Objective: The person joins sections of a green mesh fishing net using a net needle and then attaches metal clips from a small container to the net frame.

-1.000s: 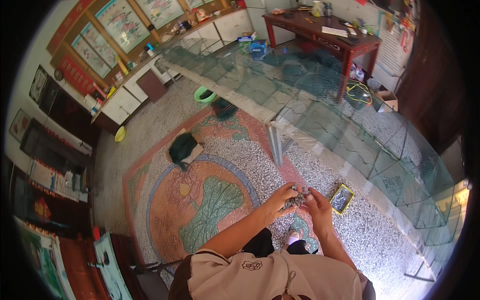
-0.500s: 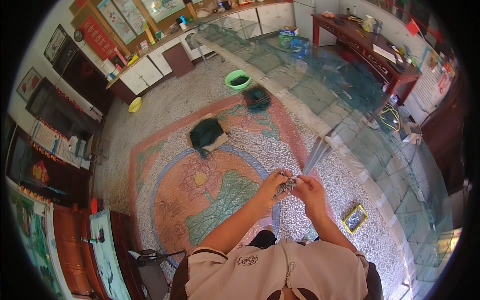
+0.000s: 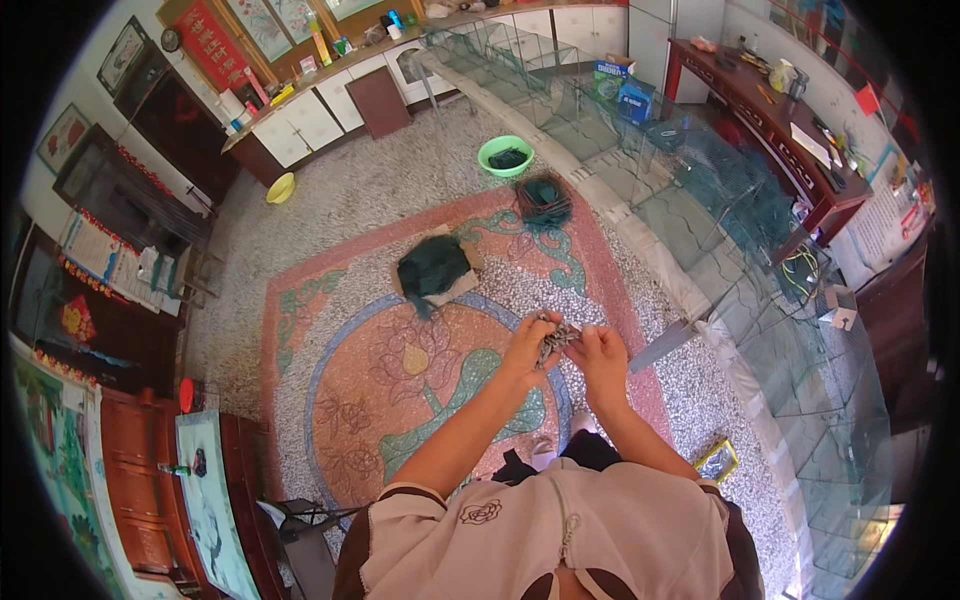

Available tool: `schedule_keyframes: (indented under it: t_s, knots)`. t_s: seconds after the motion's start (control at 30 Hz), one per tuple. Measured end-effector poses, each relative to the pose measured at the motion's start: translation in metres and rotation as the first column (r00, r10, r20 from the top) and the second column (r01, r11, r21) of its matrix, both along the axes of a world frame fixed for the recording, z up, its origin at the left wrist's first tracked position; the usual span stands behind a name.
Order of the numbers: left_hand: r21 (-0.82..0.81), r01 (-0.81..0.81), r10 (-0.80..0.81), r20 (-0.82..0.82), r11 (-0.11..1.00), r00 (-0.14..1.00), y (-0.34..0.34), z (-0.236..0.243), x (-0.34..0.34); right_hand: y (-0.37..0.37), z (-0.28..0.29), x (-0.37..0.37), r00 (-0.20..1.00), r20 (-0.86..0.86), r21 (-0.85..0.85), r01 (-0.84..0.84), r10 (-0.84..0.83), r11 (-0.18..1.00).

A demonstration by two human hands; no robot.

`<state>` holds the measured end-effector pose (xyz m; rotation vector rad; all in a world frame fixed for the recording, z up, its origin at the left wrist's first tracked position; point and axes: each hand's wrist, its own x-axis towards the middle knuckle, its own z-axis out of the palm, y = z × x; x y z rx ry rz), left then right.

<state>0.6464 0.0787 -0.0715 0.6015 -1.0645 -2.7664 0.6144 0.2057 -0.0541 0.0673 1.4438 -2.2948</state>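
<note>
A clump of small grey pieces (image 3: 555,345) is gripped in the person's left hand (image 3: 528,350) — whether the right hand (image 3: 602,355) at its edge pinches any is unclear — and slackening fingers could spill some onto the patterned floor (image 3: 455,340).

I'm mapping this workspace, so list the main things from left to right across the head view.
Yellow basin, dark green netting bundle, left hand, clump of small grey pieces, right hand, yellow-rimmed box, cardboard box.
</note>
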Motion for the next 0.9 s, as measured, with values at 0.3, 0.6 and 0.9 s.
schedule_keyframes:
  t_s: [0.3,0.6,0.9]
  knots:
    - [-0.055,-0.101,0.101,-0.005,0.993,0.995,-0.066,-0.003,-0.107,-0.076,-0.019,-0.108,0.996,-0.085,0.032,-0.026,0.028,0.999]
    - [-0.155,-0.109,0.118,0.05,0.982,0.992,-0.132,-0.008,-0.244,-0.145,-0.027,-0.251,0.996,-0.02,0.078,-0.083,0.084,0.994]
    - [-0.163,-0.112,0.137,0.15,0.98,0.979,-0.18,-0.035,-0.341,-0.194,-0.055,-0.358,0.98,0.096,0.071,-0.183,0.176,0.981]
